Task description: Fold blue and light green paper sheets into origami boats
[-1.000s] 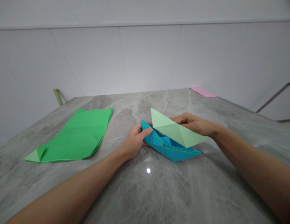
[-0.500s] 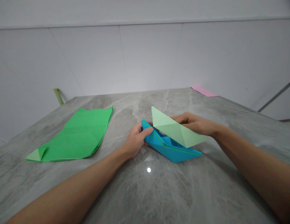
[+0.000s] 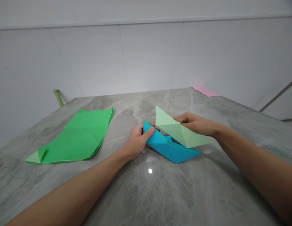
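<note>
My left hand (image 3: 139,141) pinches the left tip of a blue paper boat (image 3: 172,149), with the thumb on its near side. A green line runs along the boat's upper edge, and a small blue peak shows inside. Just behind and above it, my right hand (image 3: 195,123) grips a pale green folded paper boat (image 3: 177,130) from the far side. Its pointed left end rises, and its lower corner overlaps the blue boat's right part. The right fingertips are partly hidden behind the pale green paper.
A stack of creased green paper sheets (image 3: 80,135) lies on the left of the grey marbled table (image 3: 146,197), one corner folded to a paler side. A pink paper (image 3: 205,91) rests at the far right edge. Beyond stands a white wall (image 3: 148,56).
My right hand has shifted the pale green boat slightly right, and it has tilted a little. The blue boat's sides have drawn closer together, so less of its inside shows.
</note>
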The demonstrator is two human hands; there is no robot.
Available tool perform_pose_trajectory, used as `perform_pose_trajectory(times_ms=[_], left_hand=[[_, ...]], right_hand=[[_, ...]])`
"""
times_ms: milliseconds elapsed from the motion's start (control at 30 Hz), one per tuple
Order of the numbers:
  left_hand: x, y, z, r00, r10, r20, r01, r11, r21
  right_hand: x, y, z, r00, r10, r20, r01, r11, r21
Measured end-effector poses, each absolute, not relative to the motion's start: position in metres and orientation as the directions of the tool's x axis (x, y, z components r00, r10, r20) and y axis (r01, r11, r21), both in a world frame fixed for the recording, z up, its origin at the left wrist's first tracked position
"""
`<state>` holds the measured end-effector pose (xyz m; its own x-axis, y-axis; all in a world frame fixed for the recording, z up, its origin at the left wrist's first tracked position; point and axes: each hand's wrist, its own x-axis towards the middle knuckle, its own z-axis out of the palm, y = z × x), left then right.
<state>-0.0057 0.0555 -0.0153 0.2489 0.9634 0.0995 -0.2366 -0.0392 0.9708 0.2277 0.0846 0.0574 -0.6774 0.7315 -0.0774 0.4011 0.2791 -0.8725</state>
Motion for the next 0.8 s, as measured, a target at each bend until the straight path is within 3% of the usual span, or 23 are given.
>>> perform_pose_trajectory(times_ms=[233, 800], left_hand=[[-0.006, 0.056, -0.015, 0.245, 0.962, 0.118, -0.211, -0.066, 0.975], [-0.005, 0.053, -0.010, 0.244, 0.953, 0.180, -0.096, -0.161, 0.982]], right_hand=[[0.228, 0.086, 0.051, -0.695, 0.700, -0.163, 0.395, 0.183, -0.900], [0.216, 0.081, 0.046, -0.694, 0.707, -0.139, 0.404, 0.221, -0.888]])
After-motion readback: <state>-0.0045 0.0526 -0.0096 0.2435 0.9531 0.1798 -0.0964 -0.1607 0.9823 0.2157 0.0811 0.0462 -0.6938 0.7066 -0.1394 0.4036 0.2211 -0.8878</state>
